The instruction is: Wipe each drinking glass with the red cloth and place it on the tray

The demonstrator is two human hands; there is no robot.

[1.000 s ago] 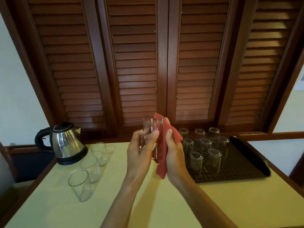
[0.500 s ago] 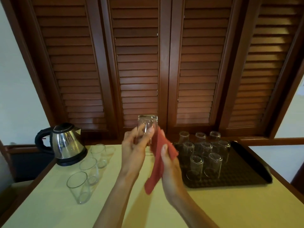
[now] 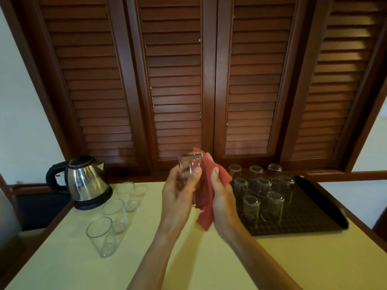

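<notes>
Our left hand (image 3: 178, 197) curls thumb and fingers round a glass (image 3: 191, 172), held bottom-up above the table (image 3: 62, 268); our right hand (image 3: 222, 197) pinches the cloth (image 3: 207, 185) against the glass's right side, thumb up, cloth hanging below the palm. Both forearms reach up from the bottom edge. Eight glasses stand inverted on the tray (image 3: 314, 206) at right; three wait upright by the kettle (image 3: 88, 181).

From my remote seat I see two bare forearms ending in the left hand (image 3: 178, 197) and the right hand (image 3: 223, 197). No sleeve reaches into view. I can make out short fingernails; finer detail is blurred.
</notes>
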